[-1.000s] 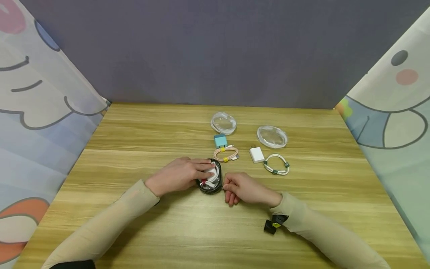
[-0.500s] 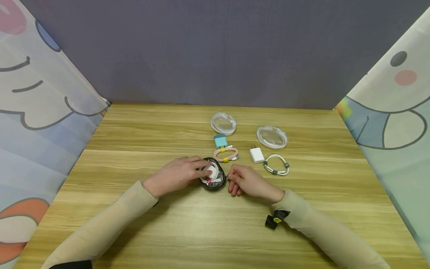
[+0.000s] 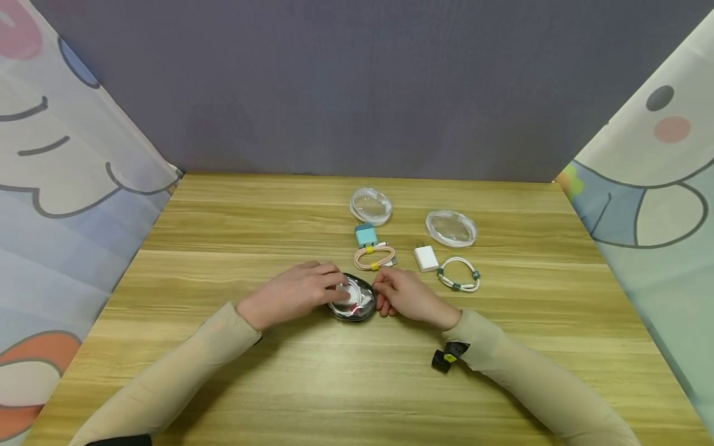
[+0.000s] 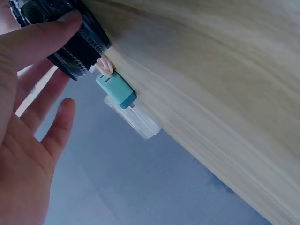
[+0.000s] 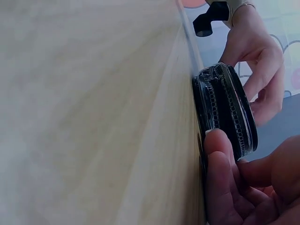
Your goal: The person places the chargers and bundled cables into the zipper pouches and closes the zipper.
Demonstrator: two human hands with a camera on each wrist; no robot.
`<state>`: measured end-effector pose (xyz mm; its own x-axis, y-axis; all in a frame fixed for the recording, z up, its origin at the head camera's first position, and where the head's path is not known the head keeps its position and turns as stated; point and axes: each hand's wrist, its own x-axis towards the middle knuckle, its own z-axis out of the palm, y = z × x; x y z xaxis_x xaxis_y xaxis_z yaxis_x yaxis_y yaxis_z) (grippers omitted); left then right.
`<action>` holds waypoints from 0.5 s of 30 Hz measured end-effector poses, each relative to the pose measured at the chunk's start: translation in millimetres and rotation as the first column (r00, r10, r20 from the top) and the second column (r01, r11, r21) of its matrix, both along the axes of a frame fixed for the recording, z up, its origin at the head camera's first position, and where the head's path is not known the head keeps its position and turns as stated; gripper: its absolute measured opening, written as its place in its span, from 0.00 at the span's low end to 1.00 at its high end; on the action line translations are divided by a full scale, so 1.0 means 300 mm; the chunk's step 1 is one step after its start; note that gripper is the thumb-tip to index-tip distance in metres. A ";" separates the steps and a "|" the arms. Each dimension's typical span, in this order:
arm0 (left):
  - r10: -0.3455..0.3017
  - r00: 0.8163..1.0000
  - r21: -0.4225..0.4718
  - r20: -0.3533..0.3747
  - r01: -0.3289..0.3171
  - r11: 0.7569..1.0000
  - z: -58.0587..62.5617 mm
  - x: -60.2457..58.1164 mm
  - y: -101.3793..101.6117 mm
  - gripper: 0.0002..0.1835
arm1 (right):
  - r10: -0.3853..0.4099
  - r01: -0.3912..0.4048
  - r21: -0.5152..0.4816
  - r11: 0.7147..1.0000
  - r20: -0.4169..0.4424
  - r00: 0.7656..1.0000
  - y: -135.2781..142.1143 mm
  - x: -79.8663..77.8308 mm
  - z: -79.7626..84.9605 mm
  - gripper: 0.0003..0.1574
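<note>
A small oval zip case (image 3: 364, 303) with a clear top and black zippered sides lies mid-table. Through its top show a coiled white cable, a white block and a bit of red. My left hand (image 3: 295, 292) grips it from the left, fingers over the top; in the left wrist view the thumb (image 4: 51, 37) presses its black side. At the case's right edge, my right hand (image 3: 409, 298) pinches the zipper end between thumb and curled fingers. The right wrist view shows those fingertips (image 5: 216, 140) right at the zipper (image 5: 229, 112), with the pull itself hidden.
Behind the case lie a pink cable (image 3: 362, 265) with yellow ties and a turquoise charger (image 3: 365, 235). To the right are a white charger (image 3: 426, 259) and a white cable (image 3: 473, 264) with green ties. Two clear round cases (image 3: 354, 210) (image 3: 446, 240) stand farther back.
The zip case has turned counter-clockwise on the table, its long side now lying more sideways. My right hand has moved slightly away from me along its edge; the left keeps its hold.
</note>
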<state>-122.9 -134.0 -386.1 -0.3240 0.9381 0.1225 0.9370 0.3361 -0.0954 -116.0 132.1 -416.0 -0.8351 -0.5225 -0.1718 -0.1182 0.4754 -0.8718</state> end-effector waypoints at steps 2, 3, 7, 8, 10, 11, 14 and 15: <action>-0.019 1.000 -0.006 0.003 0.019 1.000 -0.002 -0.001 -0.002 0.22 | 0.003 -0.003 0.004 1.000 -0.006 1.000 -0.002 -0.003 -0.002 0.09; -0.025 1.000 -0.013 0.007 0.025 1.000 -0.002 -0.001 -0.003 0.22 | 0.005 -0.005 0.000 1.000 -0.008 1.000 -0.001 -0.005 -0.003 0.09; -0.016 0.999 -0.047 0.040 0.017 0.999 0.000 0.001 -0.003 0.24 | 0.010 -0.010 0.000 1.000 -0.006 1.000 0.002 -0.006 -0.004 0.10; -0.005 0.999 -0.055 0.051 0.008 0.998 0.001 0.002 -0.002 0.25 | 0.013 -0.013 0.001 1.000 -0.005 1.000 0.003 -0.006 -0.003 0.10; 0.020 0.998 -0.068 0.067 -0.016 0.998 0.003 0.003 0.000 0.26 | 0.019 -0.019 0.005 1.000 -0.001 1.000 0.006 -0.003 -0.001 0.10; 0.031 0.997 -0.073 0.071 -0.026 0.997 0.004 0.005 0.002 0.26 | 0.024 -0.024 0.007 1.000 -0.002 1.000 0.009 -0.002 -0.001 0.10; 0.052 0.996 -0.076 0.071 -0.047 0.996 0.007 0.009 0.003 0.26 | 0.042 -0.042 0.005 0.999 0.000 0.999 0.012 0.003 0.003 0.11; 0.057 0.996 -0.074 0.067 -0.052 0.996 0.008 0.010 0.003 0.26 | 0.048 -0.048 0.003 0.999 0.001 0.999 0.013 0.005 0.005 0.11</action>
<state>-119.9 -133.0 -383.6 -0.3798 0.9245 0.0306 0.9228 0.3810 -0.0566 -114.6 136.1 -414.7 -0.8092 -0.5612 -0.1740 -0.1404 0.4723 -0.8702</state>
